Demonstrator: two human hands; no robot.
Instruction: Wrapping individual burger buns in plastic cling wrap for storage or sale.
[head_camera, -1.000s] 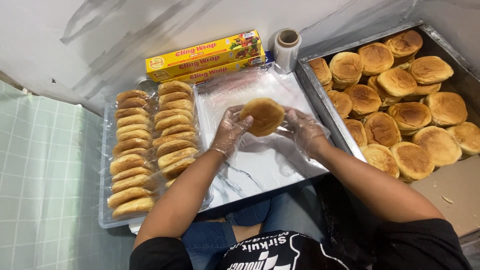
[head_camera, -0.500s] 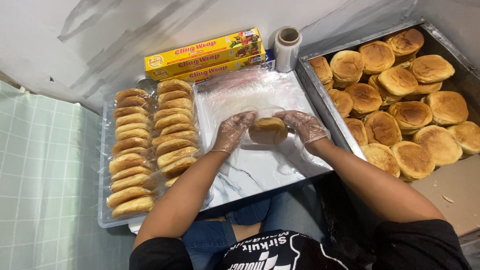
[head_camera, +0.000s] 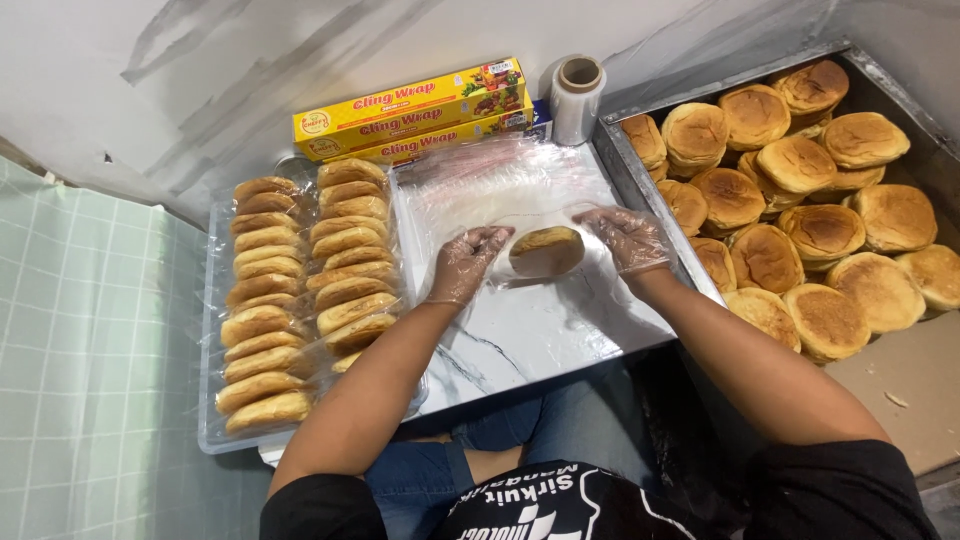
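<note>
Gloved left hand (head_camera: 468, 262) and right hand (head_camera: 628, 238) flank a bun (head_camera: 546, 250) lying on clear film (head_camera: 500, 185) on the worktop, fingers spread, touching the wrap at its sides. Wrapping appears under way; folding the film over likely calls for both hands drawing inward.

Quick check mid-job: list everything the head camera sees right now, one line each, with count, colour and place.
bun: one, golden brown, on the cling film sheet between both hands
cling film sheet: one, clear, spread on the board
wrapped buns: two rows, brown, in the clear tray at left
metal tray: one, grey, at right, full of loose buns
wrap boxes: two, yellow, at the back
film roll: one, clear, upright beside the boxes
left hand: clear glove, touching the bun
right hand: clear glove, at the bun's other side
</note>
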